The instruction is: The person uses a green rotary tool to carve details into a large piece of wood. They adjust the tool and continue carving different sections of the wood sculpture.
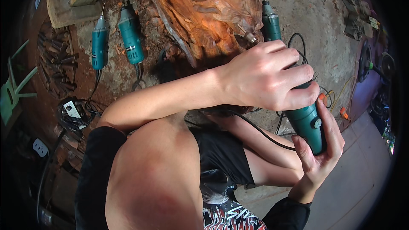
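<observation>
Between my two hands is a teal die grinder (306, 124) with a black cable, held tilted at the right. My left hand (272, 76) reaches across from the left, its fingers wrapped over the upper part of the grinder. That end is mostly hidden behind the fingers. Cupped around the lower end is my right hand (324, 145), with the thumb on one side and the fingers on the other. Just beyond my left hand lies a large carved piece of orange-brown wood (208, 12). A small metallic cylinder (251, 38) shows at the wood's edge, beside my knuckles.
Two more teal grinders (99, 44) (130, 38) lie on the left, and another teal grinder (271, 25) stands behind my left hand. Farther left are a pile of dark bits (57, 61), a power strip (73, 113) and a green plastic chair (12, 89). Cables cross the floor at right.
</observation>
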### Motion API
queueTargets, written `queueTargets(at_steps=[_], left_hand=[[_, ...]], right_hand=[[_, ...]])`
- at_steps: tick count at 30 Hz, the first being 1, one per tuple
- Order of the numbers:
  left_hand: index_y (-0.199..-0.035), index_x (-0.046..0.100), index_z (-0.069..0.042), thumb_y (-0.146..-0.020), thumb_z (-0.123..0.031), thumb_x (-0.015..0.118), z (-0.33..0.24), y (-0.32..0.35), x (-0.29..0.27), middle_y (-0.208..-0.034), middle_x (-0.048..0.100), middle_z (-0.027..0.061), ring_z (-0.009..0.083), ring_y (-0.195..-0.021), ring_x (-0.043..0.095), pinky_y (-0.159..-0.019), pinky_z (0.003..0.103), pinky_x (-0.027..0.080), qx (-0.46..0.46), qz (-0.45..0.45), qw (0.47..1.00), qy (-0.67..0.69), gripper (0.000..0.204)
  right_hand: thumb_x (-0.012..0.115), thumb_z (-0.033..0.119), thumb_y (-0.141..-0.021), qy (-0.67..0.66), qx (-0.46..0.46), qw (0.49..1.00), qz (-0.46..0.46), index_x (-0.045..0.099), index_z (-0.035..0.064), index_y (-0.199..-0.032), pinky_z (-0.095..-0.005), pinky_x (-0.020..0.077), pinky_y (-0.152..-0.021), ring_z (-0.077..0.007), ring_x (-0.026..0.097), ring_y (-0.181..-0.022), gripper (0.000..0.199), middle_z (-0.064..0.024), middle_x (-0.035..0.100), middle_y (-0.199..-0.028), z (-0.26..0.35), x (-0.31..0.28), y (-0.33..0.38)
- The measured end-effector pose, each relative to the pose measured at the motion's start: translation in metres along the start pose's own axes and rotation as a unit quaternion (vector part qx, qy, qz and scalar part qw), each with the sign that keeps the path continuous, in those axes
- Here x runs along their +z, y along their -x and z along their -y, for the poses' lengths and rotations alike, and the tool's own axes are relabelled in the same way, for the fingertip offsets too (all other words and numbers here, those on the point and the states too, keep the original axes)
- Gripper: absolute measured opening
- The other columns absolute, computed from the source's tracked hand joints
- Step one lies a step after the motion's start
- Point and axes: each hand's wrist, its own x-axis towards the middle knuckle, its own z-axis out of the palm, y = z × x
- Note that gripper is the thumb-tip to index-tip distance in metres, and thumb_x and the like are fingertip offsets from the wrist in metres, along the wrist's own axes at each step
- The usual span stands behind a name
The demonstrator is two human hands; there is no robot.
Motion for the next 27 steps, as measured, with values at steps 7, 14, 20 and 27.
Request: queueTargets(at_steps=[7,14,20,27], left_hand=[[-0.095,0.069,-0.019,-0.075,-0.018,0.072,0.003,-0.003,0.001,-0.092,0.067,-0.0001,0.0157,-0.072,0.064,-0.059,0.028,0.056,0.0,0.002,1.0,0.006,0.02],[-0.096,0.07,-0.019,-0.076,-0.018,0.072,0.0,-0.002,-0.001,-0.09,0.066,0.0003,0.0159,-0.071,0.064,-0.06,0.028,0.057,0.0,0.018,1.0,0.003,0.02],[-0.097,0.07,-0.019,-0.077,-0.018,0.072,-0.008,0.005,-0.001,-0.092,0.067,0.0004,0.0166,-0.073,0.065,-0.06,0.029,0.057,-0.011,0.009,1.0,0.004,0.02],[-0.097,0.071,-0.019,-0.076,-0.019,0.073,-0.003,0.002,0.001,-0.089,0.066,0.0005,0.0156,-0.071,0.064,-0.058,0.028,0.055,-0.005,-0.008,1.0,0.005,0.02]], right_hand=[[0.085,0.018,-0.071,0.006,0.0,1.0,-0.019,0.068,-0.0064,-0.131,-0.0409,0.055,-0.093,-0.0351,0.072,-0.104,0.067,-0.025,0.073,-0.116,0.002,0.003,-0.002],[0.085,0.019,-0.07,0.003,0.01,1.0,-0.014,0.069,-0.0055,-0.13,-0.0408,0.055,-0.092,-0.0352,0.073,-0.103,0.067,-0.0245,0.073,-0.114,0.0,0.001,0.001],[0.085,0.02,-0.07,-0.001,-0.011,1.0,0.011,0.069,-0.0053,-0.13,-0.0404,0.0554,-0.091,-0.0355,0.073,-0.103,0.067,-0.0244,0.073,-0.114,-0.002,-0.003,0.002],[0.085,0.021,-0.071,0.008,-0.01,1.0,-0.015,0.069,-0.0048,-0.13,-0.0408,0.0556,-0.091,-0.0363,0.073,-0.103,0.066,-0.0253,0.072,-0.115,-0.001,0.004,0.002]])
